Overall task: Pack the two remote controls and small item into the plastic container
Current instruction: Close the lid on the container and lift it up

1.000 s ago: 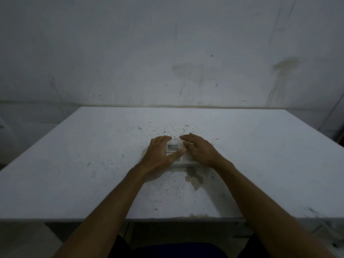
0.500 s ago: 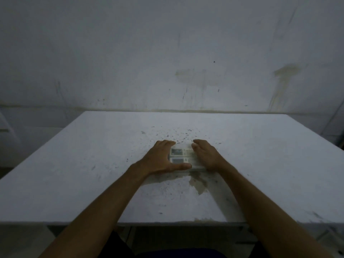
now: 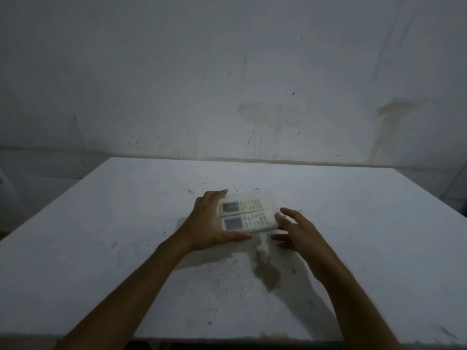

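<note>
Two white remote controls lie side by side inside a clear plastic container (image 3: 267, 195) in the middle of the white table (image 3: 101, 236). The far remote (image 3: 243, 205) and the near remote (image 3: 249, 221) both have their screens to the left. My left hand (image 3: 207, 221) wraps around the container's left end, fingers at the far edge, thumb along the near edge. My right hand (image 3: 295, 229) hovers just off the container's right end, fingers spread, blurred. I cannot make out the small item.
A brown stain (image 3: 267, 271) marks the table just in front of the container. Dark specks are scattered over the tabletop. A stained wall (image 3: 252, 97) rises right behind the table's far edge.
My right hand has come off the container and drawn back to the right, uncovering both remotes. My left hand has stayed on the left end.
</note>
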Tool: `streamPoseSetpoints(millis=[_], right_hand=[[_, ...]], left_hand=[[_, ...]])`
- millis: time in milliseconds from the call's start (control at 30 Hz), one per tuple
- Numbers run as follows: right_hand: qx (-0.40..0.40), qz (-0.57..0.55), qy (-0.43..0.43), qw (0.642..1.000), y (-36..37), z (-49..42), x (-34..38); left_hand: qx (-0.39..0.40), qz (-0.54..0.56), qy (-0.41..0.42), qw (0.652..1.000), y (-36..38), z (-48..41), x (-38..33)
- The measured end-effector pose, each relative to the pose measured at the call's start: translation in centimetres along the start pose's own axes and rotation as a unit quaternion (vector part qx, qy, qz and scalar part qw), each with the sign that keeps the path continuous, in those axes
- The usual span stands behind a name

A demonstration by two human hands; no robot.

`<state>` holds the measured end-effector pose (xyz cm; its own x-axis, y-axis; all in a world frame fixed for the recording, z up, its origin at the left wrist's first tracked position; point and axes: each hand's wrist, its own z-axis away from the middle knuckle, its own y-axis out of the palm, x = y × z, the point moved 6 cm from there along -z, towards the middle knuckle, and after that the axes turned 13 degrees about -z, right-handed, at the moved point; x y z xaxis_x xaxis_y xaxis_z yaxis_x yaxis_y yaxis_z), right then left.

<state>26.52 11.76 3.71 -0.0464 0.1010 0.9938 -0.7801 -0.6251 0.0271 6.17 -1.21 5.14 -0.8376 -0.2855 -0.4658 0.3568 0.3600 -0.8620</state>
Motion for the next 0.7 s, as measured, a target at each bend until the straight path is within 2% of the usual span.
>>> streamPoseSetpoints(millis=[67,133,333,400,533,633,700], right_hand=[[0.041,-0.038,-0.003,0.998,1.2,0.5,0.4],[0.049,-0.081,-0.011,0.995,1.7,0.0,0.9],[0.061,-0.197,0.044,0.977,2.4,-3.1,1.8],[0.080,-0.170,0.037,0.981,3.2,-3.7,2.5],[0.107,-0.044,0.015,0.993,4.7,-5.3,3.5],[0.106,-0.078,0.032,0.991,6.3,-7.7,3.5],[0.101,-0.105,0.044,0.988,7.5,-9.8,3.1]], left_hand=[[-0.024,-0.014,0.021,0.999,-0.5,-0.3,-0.8],[-0.026,-0.013,0.036,0.999,-1.0,-0.6,-1.0],[-0.014,0.128,-0.006,0.992,-2.2,-0.8,2.7],[-0.010,0.176,-0.017,0.984,-1.7,-0.8,3.8],[-0.027,0.207,-0.033,0.977,-2.2,-1.8,5.9],[-0.006,0.189,-0.047,0.981,-3.5,-3.6,7.8],[0.059,0.103,-0.070,0.990,-4.7,-5.1,10.0]])
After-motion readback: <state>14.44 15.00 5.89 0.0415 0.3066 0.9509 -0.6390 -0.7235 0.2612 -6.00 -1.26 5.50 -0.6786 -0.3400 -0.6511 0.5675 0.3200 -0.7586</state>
